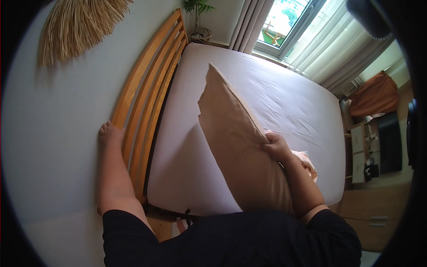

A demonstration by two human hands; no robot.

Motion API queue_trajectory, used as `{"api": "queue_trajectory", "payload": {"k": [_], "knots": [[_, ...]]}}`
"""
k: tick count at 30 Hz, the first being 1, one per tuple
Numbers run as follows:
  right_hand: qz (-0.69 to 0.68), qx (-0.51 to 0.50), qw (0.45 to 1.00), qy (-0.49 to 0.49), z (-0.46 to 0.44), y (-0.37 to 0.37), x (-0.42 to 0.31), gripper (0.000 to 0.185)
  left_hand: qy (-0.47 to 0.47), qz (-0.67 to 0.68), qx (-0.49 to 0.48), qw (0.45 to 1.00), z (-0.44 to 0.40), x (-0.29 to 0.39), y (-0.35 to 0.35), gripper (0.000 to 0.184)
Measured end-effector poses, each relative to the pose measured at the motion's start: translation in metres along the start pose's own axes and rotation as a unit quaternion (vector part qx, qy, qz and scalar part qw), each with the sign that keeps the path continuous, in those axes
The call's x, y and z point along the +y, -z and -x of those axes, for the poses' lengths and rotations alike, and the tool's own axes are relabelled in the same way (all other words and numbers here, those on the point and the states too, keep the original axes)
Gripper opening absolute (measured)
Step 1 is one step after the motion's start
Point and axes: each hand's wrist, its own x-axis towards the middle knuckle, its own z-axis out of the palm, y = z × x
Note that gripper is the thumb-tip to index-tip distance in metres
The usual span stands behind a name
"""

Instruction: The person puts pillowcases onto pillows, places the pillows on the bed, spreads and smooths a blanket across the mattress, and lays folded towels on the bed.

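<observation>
A tan pillow [240, 133] stands on edge above the bed, its pointed corner toward the far side. My right hand [276, 147] is closed around the pillow's upper edge, thumb on the near face; the fingers behind are partly hidden. At the left, my left hand [111, 132] holds the top rail of the wooden headboard [153, 62], its fingers curled over on the wall side. Under the pillow lies a mattress [182, 164] in a pale lilac fitted sheet. A crumpled pinkish cloth [306, 162] rests on the mattress behind my right forearm.
A wall [66, 133] runs close along the headboard, with a straw fringe hanging [82, 31] on it. At the far end are a potted plant [198, 22], curtains [253, 22] and a window [284, 22]. Drawers [358, 151] and a dark screen [390, 142] stand beyond the bed's foot.
</observation>
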Motion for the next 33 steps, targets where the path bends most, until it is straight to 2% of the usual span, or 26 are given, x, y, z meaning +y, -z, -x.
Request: {"api": "queue_trajectory", "payload": {"k": [1,2,4,6,7,10,12,15,17,19,21,22,23,24,26,27,29,30,32,33], "knots": [[-0.107,0.023,0.994,-0.008,-0.012,-0.004,0.002,0.011,-0.023,0.0,0.007,1.0,0.002,-0.009,0.001,0.066],[-0.105,0.023,0.994,-0.009,-0.027,-0.007,-0.005,0.011,-0.022,0.002,0.006,1.0,-0.006,-0.012,-0.002,0.066],[-0.051,0.061,0.997,-0.007,-0.063,-0.014,-0.028,0.015,-0.068,0.091,-0.049,0.992,-0.025,-0.015,-0.004,0.055],[0.046,0.108,0.993,0.01,-0.11,-0.023,-0.056,0.016,-0.088,0.104,-0.028,0.99,-0.033,-0.019,-0.008,0.051],[0.013,0.138,0.99,0.012,-0.141,-0.029,-0.06,0.014,-0.104,0.118,-0.008,0.988,-0.032,-0.021,-0.012,0.047],[0.036,0.168,0.979,0.113,-0.24,-0.042,-0.079,0.015,-0.096,0.105,-0.003,0.99,-0.035,-0.021,-0.014,0.049],[0.038,0.185,0.972,0.137,-0.298,-0.051,-0.1,0.013,-0.1,0.114,0.009,0.988,-0.036,-0.022,-0.015,0.049],[0.11,0.226,0.952,0.177,-0.382,-0.06,-0.131,0.016,-0.105,0.129,0.027,0.986,-0.038,-0.025,-0.02,0.049],[0.124,0.233,0.943,0.201,-0.441,-0.069,-0.152,0.018,-0.108,0.124,0.011,0.986,-0.04,-0.024,-0.019,0.049],[0.244,0.297,0.896,0.223,-0.486,-0.09,-0.173,0.024,-0.108,0.121,0.014,0.987,-0.042,-0.026,-0.021,0.05],[0.099,0.181,0.973,0.103,-0.546,-0.132,-0.167,0.033,-0.114,0.122,0.014,0.986,-0.044,-0.026,-0.022,0.05],[0.183,0.092,0.964,0.171,-0.551,-0.152,-0.157,0.034,-0.113,0.127,0.009,0.985,-0.044,-0.024,-0.019,0.05],[0.264,0.0,0.935,0.236,-0.554,-0.173,-0.143,0.037,-0.11,0.126,0.009,0.986,-0.045,-0.024,-0.02,0.05],[0.402,-0.056,0.859,0.312,-0.572,-0.202,-0.114,0.041,-0.105,0.125,0.005,0.987,-0.045,-0.023,-0.02,0.049],[0.522,-0.111,0.755,0.381,-0.574,-0.247,-0.091,0.046,-0.096,0.121,0.001,0.988,-0.046,-0.024,-0.021,0.049],[0.512,-0.065,0.808,0.285,-0.553,-0.262,-0.092,0.048,-0.097,0.121,-0.002,0.988,-0.046,-0.023,-0.02,0.049],[0.494,-0.023,0.849,0.185,-0.513,-0.279,-0.092,0.05,-0.097,0.119,-0.008,0.988,-0.043,-0.024,-0.019,0.049],[0.436,0.049,0.885,0.155,-0.496,-0.282,-0.096,0.05,-0.099,0.12,-0.004,0.988,-0.043,-0.023,-0.019,0.048],[0.374,0.117,0.911,0.124,-0.486,-0.284,-0.101,0.05,-0.099,0.122,-0.002,0.988,-0.044,-0.024,-0.019,0.048],[0.365,0.13,0.895,0.222,-0.483,-0.284,-0.104,0.049,-0.101,0.12,0.0,0.988,-0.044,-0.024,-0.019,0.048]]}}
